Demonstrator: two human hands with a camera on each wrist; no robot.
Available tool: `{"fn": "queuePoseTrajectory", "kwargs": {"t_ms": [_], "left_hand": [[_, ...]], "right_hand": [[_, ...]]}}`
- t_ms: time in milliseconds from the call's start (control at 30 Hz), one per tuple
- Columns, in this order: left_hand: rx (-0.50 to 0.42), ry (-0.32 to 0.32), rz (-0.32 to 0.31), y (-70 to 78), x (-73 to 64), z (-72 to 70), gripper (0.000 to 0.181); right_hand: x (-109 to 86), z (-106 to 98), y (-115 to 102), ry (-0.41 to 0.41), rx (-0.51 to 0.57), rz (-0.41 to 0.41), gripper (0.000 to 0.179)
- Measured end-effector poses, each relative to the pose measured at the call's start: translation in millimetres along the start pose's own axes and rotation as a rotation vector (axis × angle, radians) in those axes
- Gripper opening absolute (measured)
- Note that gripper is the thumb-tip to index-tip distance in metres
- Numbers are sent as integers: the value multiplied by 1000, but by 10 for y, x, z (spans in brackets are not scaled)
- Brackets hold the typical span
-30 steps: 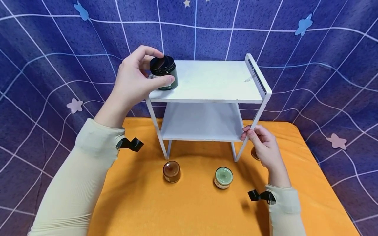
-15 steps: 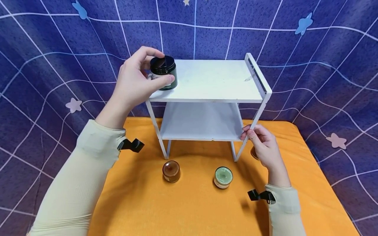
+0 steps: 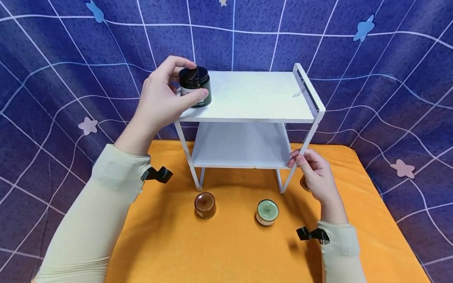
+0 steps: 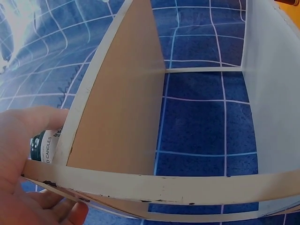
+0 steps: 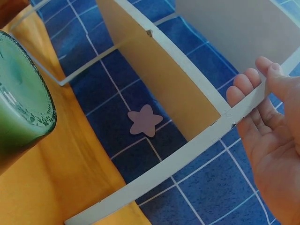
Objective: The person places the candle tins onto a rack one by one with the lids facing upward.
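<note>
A dark green candle jar (image 3: 204, 84) with a black lid stands at the left end of the white two-tier shelf's top board (image 3: 251, 94). My left hand (image 3: 159, 92) grips this jar, thumb across its front and a finger at the lid. In the left wrist view a piece of its label (image 4: 48, 145) shows between hand and shelf edge. Lower on the right, my right hand (image 3: 316, 173) holds the shelf's front right leg (image 3: 307, 137). The right wrist view has the fingers (image 5: 243, 86) curled round that white leg, with the thumb on the near side.
On the orange cloth (image 3: 226, 247) before the shelf stand an amber jar (image 3: 205, 205) and a green candle jar (image 3: 267, 212). Another brown jar (image 3: 305, 183) is partly hidden behind my right hand. A blue curtain (image 3: 247, 47) with stars hangs behind.
</note>
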State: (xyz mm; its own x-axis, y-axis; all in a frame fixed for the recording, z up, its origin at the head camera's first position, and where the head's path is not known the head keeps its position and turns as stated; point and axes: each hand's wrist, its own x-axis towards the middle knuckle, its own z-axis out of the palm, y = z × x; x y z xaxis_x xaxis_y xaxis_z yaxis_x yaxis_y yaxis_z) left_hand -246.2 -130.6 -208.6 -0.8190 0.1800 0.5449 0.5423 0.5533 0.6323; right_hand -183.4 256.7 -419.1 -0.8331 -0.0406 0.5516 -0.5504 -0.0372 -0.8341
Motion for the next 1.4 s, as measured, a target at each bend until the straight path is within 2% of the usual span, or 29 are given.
{"fn": "queuePoseTrajectory", "kwargs": {"t_ms": [733,967,1200,1400], "left_hand": [[-37,-10,-15,-5,-28,-12,55],[-61,1,2,-24,-65,-21,56],[-105,51,45,-38,-81,-58,51],[-141,133,39,-123,-150,-122,50]], "right_hand": [[1,-3,13,-6,-2,-1,19],[5,-10,10,-8,-2,-3,18],[0,-14,11,-7,-9,-2,19],[0,-12,23,-7,-8,-9,18]]}}
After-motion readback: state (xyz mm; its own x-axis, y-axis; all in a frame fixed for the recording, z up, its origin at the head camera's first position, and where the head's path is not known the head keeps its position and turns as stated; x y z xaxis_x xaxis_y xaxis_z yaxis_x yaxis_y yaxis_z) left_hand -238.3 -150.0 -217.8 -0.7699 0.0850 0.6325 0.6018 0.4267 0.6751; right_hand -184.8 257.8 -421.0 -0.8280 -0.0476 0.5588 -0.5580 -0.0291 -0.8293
